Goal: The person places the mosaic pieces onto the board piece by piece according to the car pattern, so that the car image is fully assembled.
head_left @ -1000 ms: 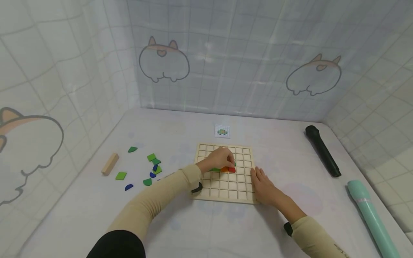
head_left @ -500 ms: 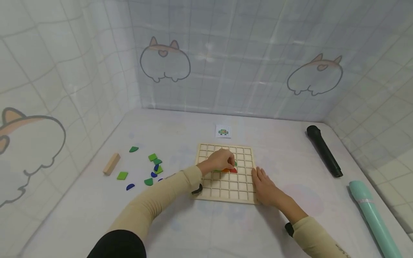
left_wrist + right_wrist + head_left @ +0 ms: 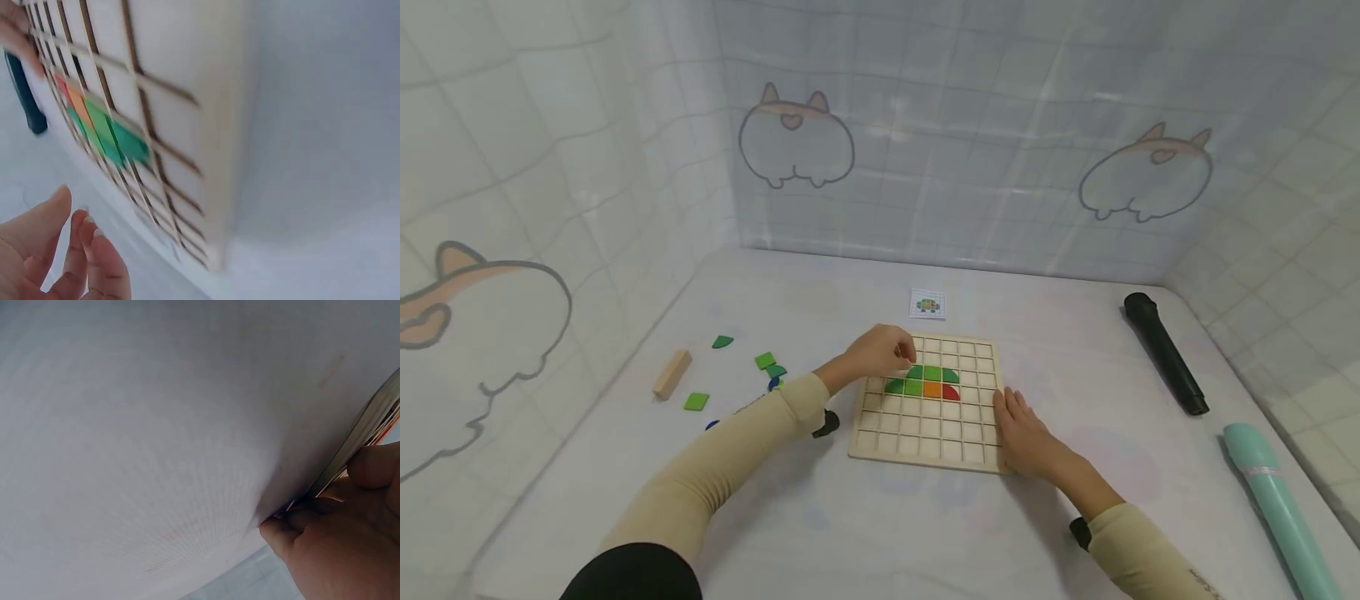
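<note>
A wooden grid board lies on the white cloth, seen edge-on in the right wrist view. Set in its squares are a red quarter-round piece, an orange square and several green pieces. My left hand hovers over the board's upper left, beside the green pieces. In the left wrist view a gap shows between thumb and fingers, with nothing held. My right hand rests along the board's right edge, fingers straight and touching it.
Behind the board lies a small picture card. To the left are a wooden block, loose green tiles and blue ones, partly hidden by my left sleeve. A black microphone and a mint-green cylinder lie at right.
My left hand has drawn back left from the red and orange pieces, uncovering the coloured row. The right hand stays at the board's edge. The head view has shifted slightly.
</note>
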`<state>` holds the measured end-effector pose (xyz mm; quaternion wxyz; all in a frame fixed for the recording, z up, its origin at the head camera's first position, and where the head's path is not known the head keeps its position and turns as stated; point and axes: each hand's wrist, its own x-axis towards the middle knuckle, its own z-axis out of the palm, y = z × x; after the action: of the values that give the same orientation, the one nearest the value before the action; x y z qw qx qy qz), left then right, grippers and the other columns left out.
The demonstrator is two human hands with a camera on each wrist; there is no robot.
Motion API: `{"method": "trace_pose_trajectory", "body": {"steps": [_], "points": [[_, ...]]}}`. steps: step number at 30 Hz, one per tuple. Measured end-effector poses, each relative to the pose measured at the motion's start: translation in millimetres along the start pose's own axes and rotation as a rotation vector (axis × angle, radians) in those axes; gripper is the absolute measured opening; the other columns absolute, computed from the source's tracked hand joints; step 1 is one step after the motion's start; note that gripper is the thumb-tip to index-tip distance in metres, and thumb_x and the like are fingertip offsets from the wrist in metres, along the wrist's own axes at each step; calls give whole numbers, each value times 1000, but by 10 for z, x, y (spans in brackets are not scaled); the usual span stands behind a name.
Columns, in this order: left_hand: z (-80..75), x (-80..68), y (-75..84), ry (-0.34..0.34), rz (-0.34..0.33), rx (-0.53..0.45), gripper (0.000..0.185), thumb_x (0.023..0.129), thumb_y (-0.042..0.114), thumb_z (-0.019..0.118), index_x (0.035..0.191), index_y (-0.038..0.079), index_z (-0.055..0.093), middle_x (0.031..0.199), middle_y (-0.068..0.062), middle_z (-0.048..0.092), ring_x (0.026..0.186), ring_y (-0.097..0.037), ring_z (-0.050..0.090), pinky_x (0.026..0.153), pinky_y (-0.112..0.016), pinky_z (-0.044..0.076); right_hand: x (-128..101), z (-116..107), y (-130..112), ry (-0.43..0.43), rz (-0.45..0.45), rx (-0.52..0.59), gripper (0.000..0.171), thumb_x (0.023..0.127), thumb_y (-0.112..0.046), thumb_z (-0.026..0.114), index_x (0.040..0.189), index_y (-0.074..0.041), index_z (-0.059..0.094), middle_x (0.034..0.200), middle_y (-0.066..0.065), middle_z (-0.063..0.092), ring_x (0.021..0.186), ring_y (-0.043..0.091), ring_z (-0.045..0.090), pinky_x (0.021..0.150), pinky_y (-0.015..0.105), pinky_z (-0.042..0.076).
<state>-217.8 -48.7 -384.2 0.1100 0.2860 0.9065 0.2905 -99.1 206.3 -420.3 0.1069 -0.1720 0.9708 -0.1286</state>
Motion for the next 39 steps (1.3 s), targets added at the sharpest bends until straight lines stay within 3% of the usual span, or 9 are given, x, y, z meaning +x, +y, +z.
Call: {"method": "trace_pose_trajectory", "body": {"steps": [6,10,14,17,24,29,34,39], "points": [[-421,-305,-377,28,-37,-38,11,86,1,66,96,-3,67,97,-13,64,93,-27,59,77,-35,50,-3,-12,6,1,9,18,50,100,-3,33,142,17,15,145,39,11,134,51,9,105,60,18],[-679,-557,-709,-12,-150,0,19,86,2,66,103,-5,65,105,-18,62,99,-31,56,81,-39,49,-7,-21,22,-3,-1,3,50,99,-1,34,141,18,15,145,40,10,134,52,9,104,61,18],[-805,-772,-1011,-32,-295,27,19,86,4,65,104,-4,64,102,-16,59,95,-31,54,81,-41,47,-17,-33,50,-1,-8,-13,50,99,-2,35,141,19,15,145,40,10,134,53,9,103,61,19],[-812,-891,-1161,-53,-334,31,17,86,4,66,101,-3,65,96,-14,59,89,-28,55,76,-39,48,-19,-36,64,1,-16,-9,51,99,-1,35,140,20,15,144,41,10,133,53,8,103,62,18],[-769,-1042,-1261,-72,-331,64,14,83,2,70,95,1,64,92,-12,60,87,-27,55,76,-38,48,5,5,60,-3,-18,16,50,99,-2,33,141,18,14,145,40,8,134,53,7,104,61,17],[-764,-1053,-1251,-67,-344,100,14,83,5,71,92,1,61,90,-11,58,85,-27,53,75,-37,47,0,-4,44,-1,-8,12,51,98,0,33,142,18,13,145,40,8,134,52,7,104,62,17],[-777,-1058,-1258,-60,-316,121,17,82,8,74,88,1,60,85,-8,57,81,-25,52,71,-35,46,-4,-9,45,-3,-4,10,51,98,0,33,142,18,13,145,40,8,134,52,7,104,62,17],[-803,-1040,-1294,-49,-297,87,14,84,8,71,85,2,59,86,-8,60,80,-23,54,70,-34,46,1,-6,39,-15,8,15,50,101,-3,32,142,17,13,146,39,7,135,51,6,104,61,16]]}}
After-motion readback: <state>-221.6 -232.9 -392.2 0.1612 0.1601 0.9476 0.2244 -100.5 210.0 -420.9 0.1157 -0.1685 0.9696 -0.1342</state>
